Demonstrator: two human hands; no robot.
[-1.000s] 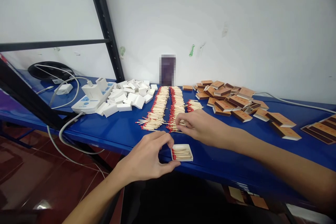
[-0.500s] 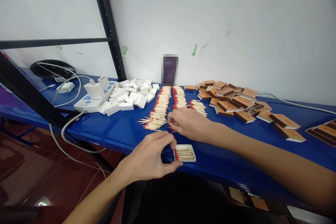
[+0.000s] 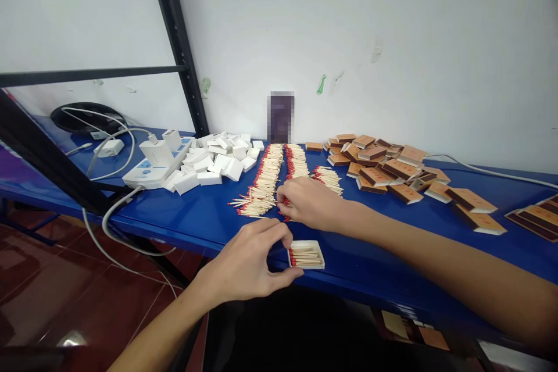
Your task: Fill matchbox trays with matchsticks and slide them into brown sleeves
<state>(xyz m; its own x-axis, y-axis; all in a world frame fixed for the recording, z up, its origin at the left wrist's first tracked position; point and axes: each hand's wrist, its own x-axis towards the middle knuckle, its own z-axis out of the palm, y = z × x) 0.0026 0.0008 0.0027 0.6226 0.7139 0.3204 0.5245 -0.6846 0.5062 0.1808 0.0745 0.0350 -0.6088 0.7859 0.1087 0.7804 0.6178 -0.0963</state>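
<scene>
Near the front edge of the blue shelf lies a white matchbox tray (image 3: 321, 257), with red-headed matches (image 3: 306, 257) lying in it side by side. My left hand (image 3: 249, 258) grips the tray's left end between thumb and forefinger. Beyond it, my right hand (image 3: 310, 202) is curled over the near end of the middle row of matches (image 3: 297, 161). Its fingertips are pinched together at loose matches; how many they hold is hidden. A longer row of matches (image 3: 267, 177) runs to the left, and a short heap of matches (image 3: 329, 179) shows behind my right wrist.
White empty-looking trays (image 3: 220, 160) are piled at left, beside a power strip (image 3: 150, 171) with chargers and cables. Brown matchbox sleeves (image 3: 383, 165) are heaped at right, more at the far right. A black metal post (image 3: 181, 40) rises at left; a pixelated dark object (image 3: 281, 117) leans against the wall.
My right hand has shifted very slightly left, its fingers still at the middle row of matches. My left hand and the tray stay in place.
</scene>
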